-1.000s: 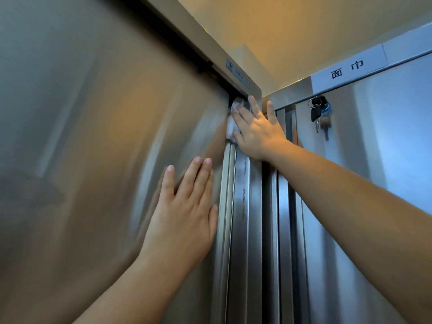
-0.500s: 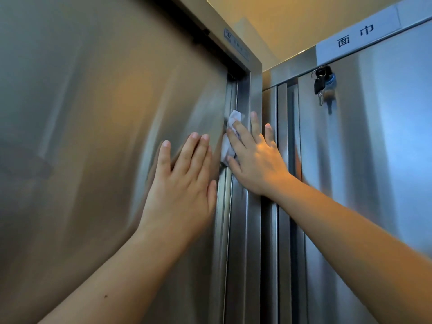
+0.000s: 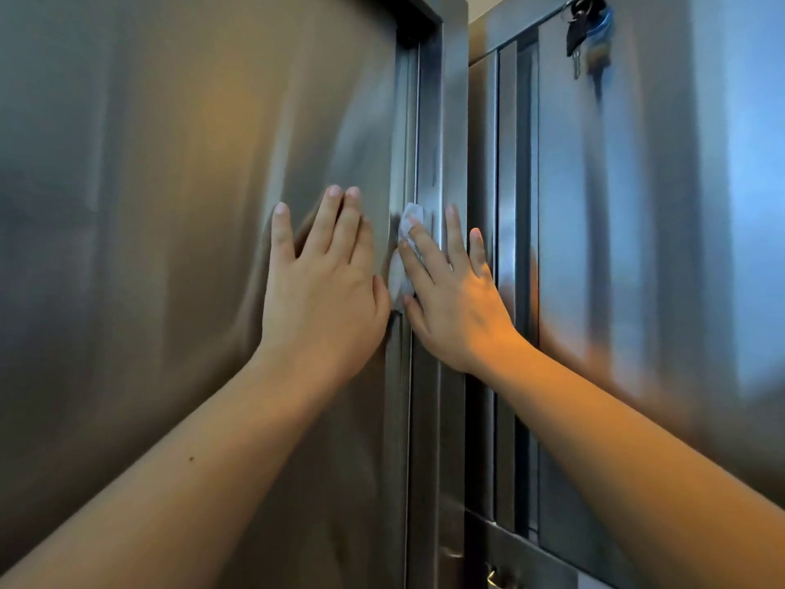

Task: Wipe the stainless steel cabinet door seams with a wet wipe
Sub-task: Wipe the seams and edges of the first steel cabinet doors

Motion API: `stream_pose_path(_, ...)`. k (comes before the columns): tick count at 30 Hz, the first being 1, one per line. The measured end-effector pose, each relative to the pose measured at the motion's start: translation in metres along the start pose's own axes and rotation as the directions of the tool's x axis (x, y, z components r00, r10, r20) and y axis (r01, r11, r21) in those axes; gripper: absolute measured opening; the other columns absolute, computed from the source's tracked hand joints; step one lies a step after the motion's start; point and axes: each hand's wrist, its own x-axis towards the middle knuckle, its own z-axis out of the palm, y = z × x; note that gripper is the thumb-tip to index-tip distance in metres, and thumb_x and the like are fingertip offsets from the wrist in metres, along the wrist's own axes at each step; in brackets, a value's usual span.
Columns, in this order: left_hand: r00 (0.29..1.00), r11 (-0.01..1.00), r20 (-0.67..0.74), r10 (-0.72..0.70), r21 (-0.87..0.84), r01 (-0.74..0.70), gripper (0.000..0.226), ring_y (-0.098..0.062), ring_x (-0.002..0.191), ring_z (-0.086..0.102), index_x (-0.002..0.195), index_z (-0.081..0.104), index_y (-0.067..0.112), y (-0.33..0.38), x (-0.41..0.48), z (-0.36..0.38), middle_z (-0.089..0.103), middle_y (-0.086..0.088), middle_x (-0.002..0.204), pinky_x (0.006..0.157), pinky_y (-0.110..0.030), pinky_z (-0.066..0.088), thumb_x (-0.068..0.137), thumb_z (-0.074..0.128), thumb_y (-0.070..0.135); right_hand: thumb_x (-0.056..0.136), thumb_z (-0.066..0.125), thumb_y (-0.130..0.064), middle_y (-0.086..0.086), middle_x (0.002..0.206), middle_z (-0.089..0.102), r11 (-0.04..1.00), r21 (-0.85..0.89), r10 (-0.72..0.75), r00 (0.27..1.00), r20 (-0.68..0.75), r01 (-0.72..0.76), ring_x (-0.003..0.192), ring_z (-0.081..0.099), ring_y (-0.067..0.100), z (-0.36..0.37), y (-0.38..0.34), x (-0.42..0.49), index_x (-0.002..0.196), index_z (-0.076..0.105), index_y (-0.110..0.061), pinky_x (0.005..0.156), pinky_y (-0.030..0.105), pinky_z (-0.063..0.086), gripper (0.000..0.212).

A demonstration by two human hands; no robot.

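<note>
A large stainless steel cabinet door [image 3: 170, 206] fills the left of the view. Its vertical seam [image 3: 410, 121] runs down the right edge, beside the frame. My right hand [image 3: 454, 299] presses a crumpled white wet wipe [image 3: 403, 257] against that seam at mid height, fingers spread over it. Most of the wipe is hidden under the fingers. My left hand [image 3: 323, 286] lies flat and open on the door panel, just left of the wipe, its thumb close to it.
A second steel cabinet door [image 3: 637, 248] stands to the right, with a bunch of keys [image 3: 588, 31] hanging from its lock near the top. Narrow vertical frame strips [image 3: 516, 206] separate the two cabinets. A small metal latch [image 3: 495, 578] shows at the bottom.
My right hand has slid the wipe down the seam from the top corner to mid height. The view has tilted downward, and my left hand stays flat on the door.
</note>
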Motion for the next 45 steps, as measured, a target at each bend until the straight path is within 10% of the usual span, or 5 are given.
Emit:
stream_pose_path(11, 1.0, 1.0, 0.028, 0.005, -0.004, -0.005, 0.056, -0.027, 0.14, 0.022, 0.138, 0.04, 0.005, 0.027, -0.094, 0.026, 0.027, -0.015, 0.15, 0.109, -0.052, 0.015, 0.087, 0.033, 0.026, 0.097, 0.014, -0.039, 0.002, 0.145, -0.029, 0.995, 0.077, 0.056, 0.988, 0.144, -0.068, 0.134, -0.03, 0.038, 0.015, -0.038, -0.062, 0.147, -0.007, -0.013, 0.106, 0.048, -0.019, 0.06)
stream_pose_path(45, 0.962, 1.0, 0.27, 0.028, 0.004, -0.03, 0.059, -0.018, 0.14, 0.015, 0.145, 0.023, 0.009, 0.053, -0.309, 0.049, 0.017, -0.008, 0.152, 0.112, -0.046, 0.001, 0.088, 0.029, 0.019, 0.092, 0.032, -0.042, 0.006, 0.155, -0.003, 0.99, 0.021, 0.121, 0.934, 0.337, -0.136, 0.136, 0.004, 0.048, 0.082, -0.15, -0.278, 0.148, 0.008, -0.015, 0.109, 0.059, 0.011, 0.067)
